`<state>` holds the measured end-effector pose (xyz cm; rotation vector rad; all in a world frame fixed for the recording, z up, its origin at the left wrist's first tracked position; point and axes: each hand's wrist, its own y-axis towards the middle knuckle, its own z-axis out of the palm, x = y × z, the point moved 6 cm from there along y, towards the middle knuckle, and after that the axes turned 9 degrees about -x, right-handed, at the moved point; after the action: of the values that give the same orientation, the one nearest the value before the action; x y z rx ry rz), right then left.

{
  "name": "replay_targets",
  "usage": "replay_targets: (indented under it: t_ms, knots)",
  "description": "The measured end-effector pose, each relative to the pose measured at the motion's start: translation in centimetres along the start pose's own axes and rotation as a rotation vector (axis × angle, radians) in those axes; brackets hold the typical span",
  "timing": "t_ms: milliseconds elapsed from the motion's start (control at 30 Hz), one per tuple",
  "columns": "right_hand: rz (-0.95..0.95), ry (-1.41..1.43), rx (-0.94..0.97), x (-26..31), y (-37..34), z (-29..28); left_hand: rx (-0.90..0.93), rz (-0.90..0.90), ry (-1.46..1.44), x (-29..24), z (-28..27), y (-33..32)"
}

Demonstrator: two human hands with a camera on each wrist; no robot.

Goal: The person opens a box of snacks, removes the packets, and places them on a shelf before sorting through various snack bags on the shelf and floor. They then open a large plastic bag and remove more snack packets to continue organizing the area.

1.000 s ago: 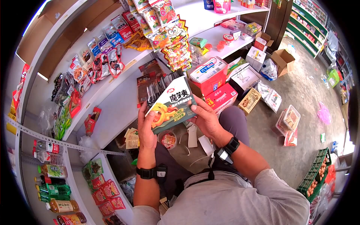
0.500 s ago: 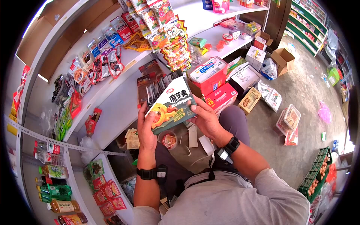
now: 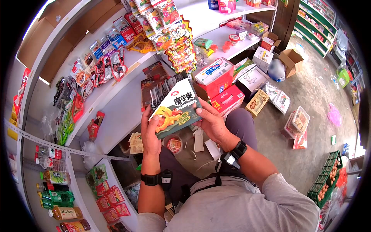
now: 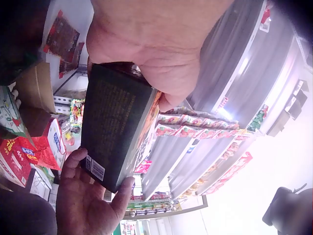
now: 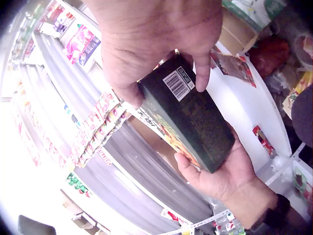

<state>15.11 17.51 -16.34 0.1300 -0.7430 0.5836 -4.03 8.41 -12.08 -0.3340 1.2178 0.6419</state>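
Observation:
A dark green and white snack box (image 3: pixel 179 116) with a yellow food picture is held up in front of the person's lap, its top cut open at a slant. Dark sachets (image 3: pixel 164 91) stand packed inside it. The left hand (image 3: pixel 152 133) grips its left end, thumb on the front face. At the opposite end the right hand (image 3: pixel 213 123) holds on, thumb also on the front. Both wrist views look at the box's dark underside (image 4: pixel 115 117), with a barcode label (image 5: pixel 179 84) near the right hand's fingers.
Shelves with snack packets (image 3: pixel 112 65) and bottles (image 3: pixel 56 195) curve round the left side. Strips of hanging packets (image 3: pixel 181 50) come down beyond the box. Red cartons (image 3: pixel 230 101) stand on the right, near the knee. A plastic tub (image 3: pixel 172 144) and cardboard scraps lie on the floor below.

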Motion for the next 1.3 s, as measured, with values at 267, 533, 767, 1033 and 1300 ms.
replay_targets:
  t_ms: [267, 533, 767, 1033, 1300]
  knots:
    - [0.000, 0.001, 0.008, 0.0, -0.1, 0.1, -0.004, -0.013, -0.004, 0.1, -0.2, -0.1]
    - [0.005, 0.011, 0.007, -0.2, 0.0, 0.0, -0.040, -0.040, 0.007, 0.8, -0.8, 0.1]
    - [0.012, 0.022, -0.003, -0.5, 0.2, -0.3, -0.018, -0.032, -0.007, 0.8, -0.8, 0.2]
    - [0.018, 0.019, -0.015, -0.5, 0.1, -0.3, -0.021, -0.035, 0.002, 0.9, -0.8, 0.1]
    - [0.020, 0.012, -0.008, -0.4, 0.0, -0.1, -0.017, -0.039, -0.005, 1.0, -0.8, 0.1]
